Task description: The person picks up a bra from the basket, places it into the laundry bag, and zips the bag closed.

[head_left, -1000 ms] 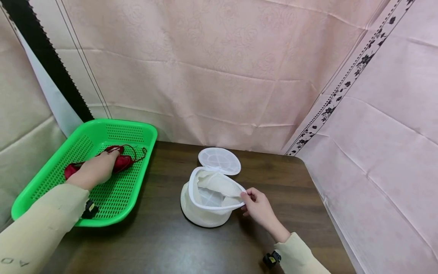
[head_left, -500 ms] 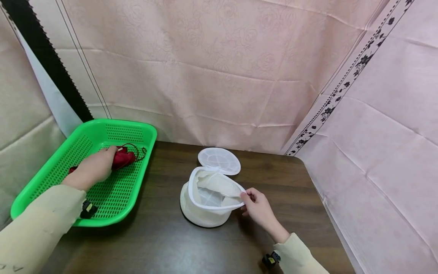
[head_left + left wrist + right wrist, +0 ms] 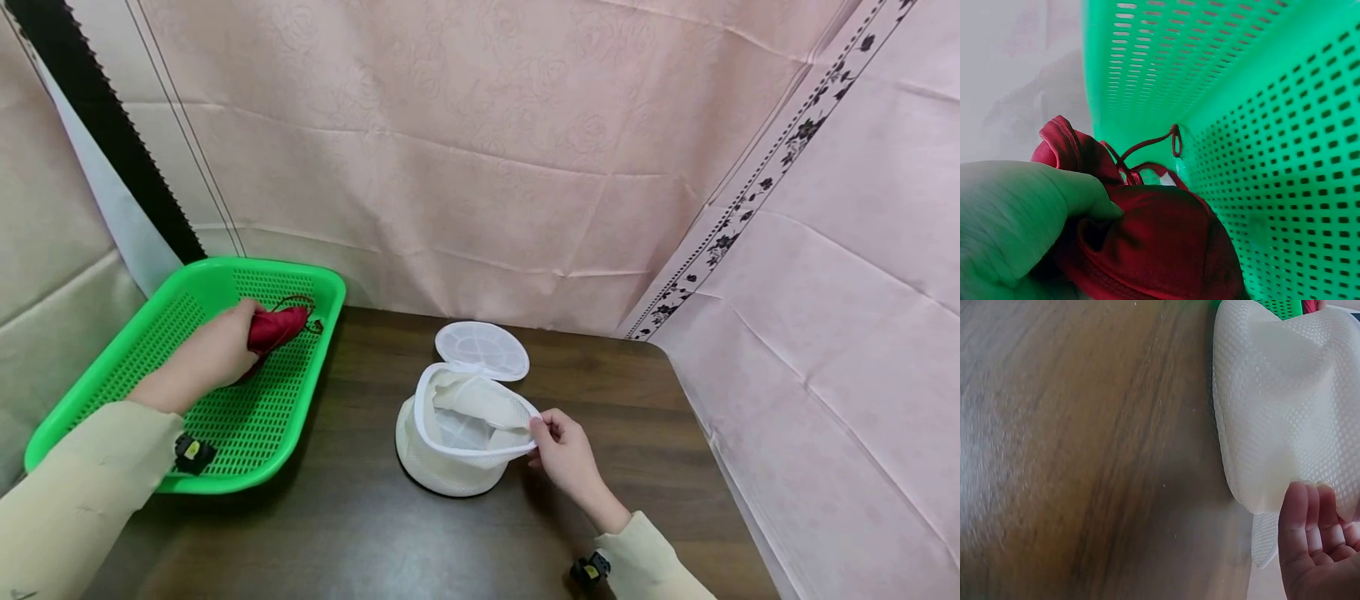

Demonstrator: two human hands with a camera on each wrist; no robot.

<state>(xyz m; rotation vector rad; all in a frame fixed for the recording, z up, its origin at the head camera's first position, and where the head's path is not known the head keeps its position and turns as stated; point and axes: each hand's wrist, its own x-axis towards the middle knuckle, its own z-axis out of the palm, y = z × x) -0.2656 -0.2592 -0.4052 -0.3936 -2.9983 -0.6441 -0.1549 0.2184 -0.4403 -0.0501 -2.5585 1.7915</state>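
In the head view my left hand [image 3: 213, 350] grips a dark red bra [image 3: 279, 329] over the green basket [image 3: 225, 483]. In the left wrist view the thumb presses into the folded cups of the bra [image 3: 1166, 244], and a thin strap trails toward the basket wall. A white mesh laundry bag [image 3: 442, 471] stands upright on the table, its round lid [image 3: 486, 350] flipped back behind it. My right hand [image 3: 572, 457] pinches the right side of the bag's rim, pulling the mouth wide. Up close, the right wrist view shows the fingers [image 3: 1313, 519] against the mesh.
The basket fills the left side of the dark wooden table [image 3: 352, 533]. Pale patterned cloth [image 3: 450, 167] hangs behind the table, with more along both sides. A black toothed strip [image 3: 112, 125] runs down at the far left.
The left hand has gathered up the bra, which lay spread in the basket, and moved it slightly toward the back. The right hand and the bag have stayed in place.
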